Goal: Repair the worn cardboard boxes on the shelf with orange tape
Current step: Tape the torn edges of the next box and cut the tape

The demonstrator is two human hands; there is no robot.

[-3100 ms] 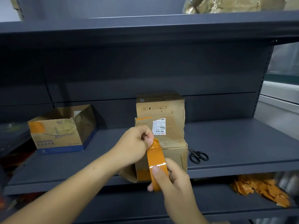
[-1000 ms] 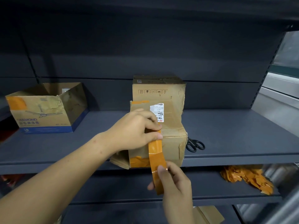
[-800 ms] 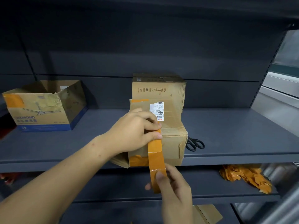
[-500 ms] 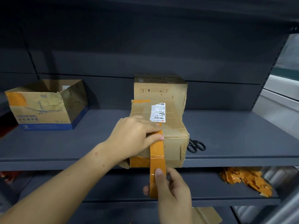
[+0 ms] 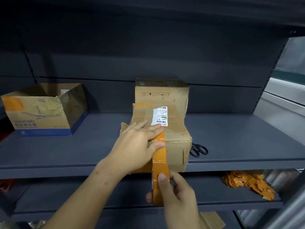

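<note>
A worn cardboard box [image 5: 175,131] with a white label lies at the shelf's front edge, and a taller box [image 5: 161,92] stands behind it. My left hand [image 5: 140,144] lies flat on the box top, its fingers pressing the free end of an orange tape strip [image 5: 159,156] onto the cardboard. The strip runs down over the front face to the tape roll [image 5: 156,190]. My right hand [image 5: 175,194] grips that roll below the shelf edge, thumb on its outer face.
An open box [image 5: 41,111] with a blue base and an orange patch stands at the left of the grey shelf [image 5: 239,138]. Black scissors [image 5: 198,150] lie just right of the worn box. Orange tape scraps [image 5: 249,184] are piled on the lower shelf.
My left hand went from pinching the tape end to lying flat, pressing it onto the box top. My right hand drew the roll down below the shelf edge.
</note>
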